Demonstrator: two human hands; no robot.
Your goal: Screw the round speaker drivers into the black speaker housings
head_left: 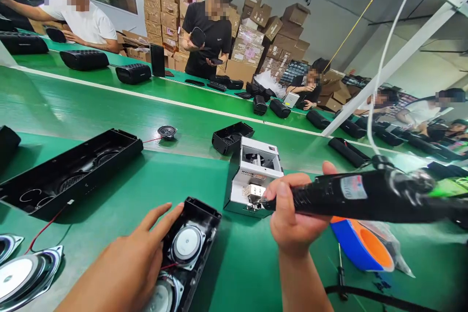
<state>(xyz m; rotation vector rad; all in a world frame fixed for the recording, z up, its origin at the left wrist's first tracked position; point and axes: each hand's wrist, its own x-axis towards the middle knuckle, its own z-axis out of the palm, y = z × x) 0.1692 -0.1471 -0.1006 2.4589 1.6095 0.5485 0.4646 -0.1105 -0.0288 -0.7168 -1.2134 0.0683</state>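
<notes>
My right hand (298, 212) is closed around a black electric screwdriver (329, 197) with a white label, held almost level. The driver's front end is at the pick-up spot of a white-and-black screw feeder (252, 175); my fingers hide part of this. My left hand (124, 253) grips the left wall of a small black speaker housing (192, 273), fingers along its edge and thumb toward the inside. Inside that housing sit two round speaker drivers, the upper one (187, 243) fully in view and the lower one (159, 297) partly covered by my hand.
A long black housing (76, 170) lies at left, with loose speakers (29, 273) wired below it. A small speaker (167, 131) and another housing (232, 137) lie farther back. At right are a blue-orange tape roll (361, 243) and a screwdriver (341, 273). Several people work beyond the bench.
</notes>
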